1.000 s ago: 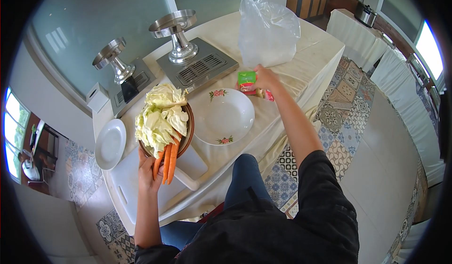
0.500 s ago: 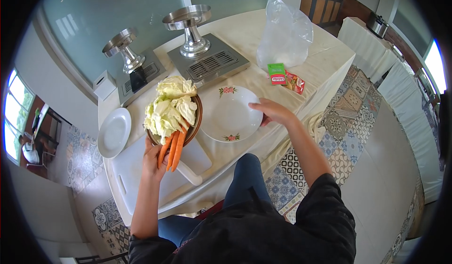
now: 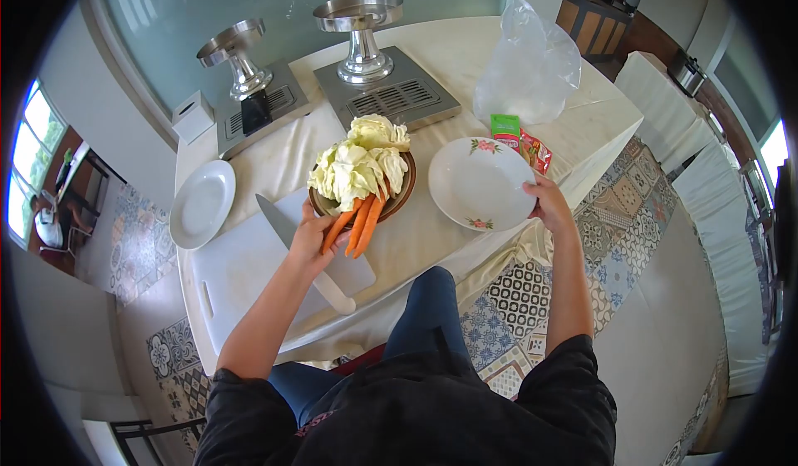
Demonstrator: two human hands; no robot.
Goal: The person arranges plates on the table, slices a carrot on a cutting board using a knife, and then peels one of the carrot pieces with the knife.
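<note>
My left hand (image 3: 316, 235) grips the near left side of a brown bowl (image 3: 405, 196), which is heaped with pale cabbage leaves (image 3: 353, 167). Several carrots (image 3: 363, 225) stick out over its near edge. My right hand (image 3: 549, 202) pinches the right rim of a white floral plate (image 3: 478, 183). Under and left of my left hand, a knife (image 3: 332, 291) with a white handle lies across the white cutting board (image 3: 241, 275). Behind the plate are a green packet (image 3: 505, 127) and a red packet (image 3: 536, 152).
A clear plastic bag (image 3: 528, 71) stands at the back right. Two metal stands (image 3: 364, 59) (image 3: 243, 71) rest on grey bases at the back. A white plate (image 3: 203, 204) and a tissue box (image 3: 193, 118) are at the left. A seated person (image 3: 51, 223) is far left.
My left hand has carried the bowl rightward, uncovering the knife blade. My right hand left the packets, took the floral plate's rim and shifted the plate right, beside them.
</note>
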